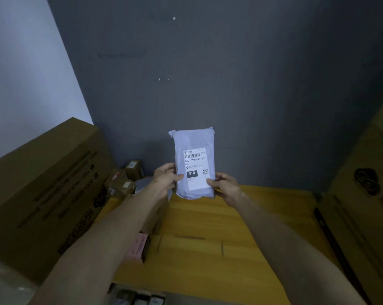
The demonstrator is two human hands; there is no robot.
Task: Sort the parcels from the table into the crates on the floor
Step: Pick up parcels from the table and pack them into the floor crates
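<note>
Risk of slippage: the grey poly-bag parcel (193,139) is held upright above the far part of the wooden table (208,227) by its lower edges only, so the slick film could slide free. The label (195,170) marked 010 could also be misread, sending it to the wrong crate; no crate is in view. At the parcel's 8 o'clock the left hand (166,179), and at its 4 o'clock the right hand (224,187), each pinch an edge, thumb on the front, fingers curled behind.

Small print on the label (195,170) is unreadable; the left forearm (120,221) partly hides a box (156,216).
</note>
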